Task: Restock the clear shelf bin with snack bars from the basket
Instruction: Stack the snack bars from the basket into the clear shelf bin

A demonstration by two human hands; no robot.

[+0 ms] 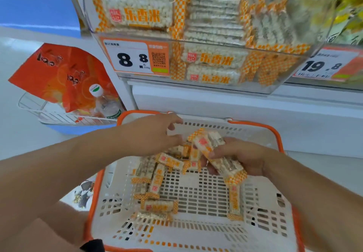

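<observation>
The right hand [238, 156] has its grip closed around a small bundle of snack bars [214, 154], thumb across the top wrapper, held tilted just above the heap in the basket [261, 232]. The left hand [155, 134] reaches in beside it with fingers loosely curled, its tips at the near end of the bundle; whether it pinches a bar or only steadies one I cannot tell.

This looks like the gathering step: bars are being collected into a handful before going up. More loose bars [157, 185] lie scattered on the basket's perforated floor, mostly left of centre, one [234, 202] apart on the right.

The next move likely calls for lifting the bundle clear of the basket's orange rim and raising it over the front wall of the clear shelf bin [275, 86], which hangs directly above and already looks well filled. Free room lies between the basket and the bin's underside; the price label [135, 55] marks the bin's front left edge.
</observation>
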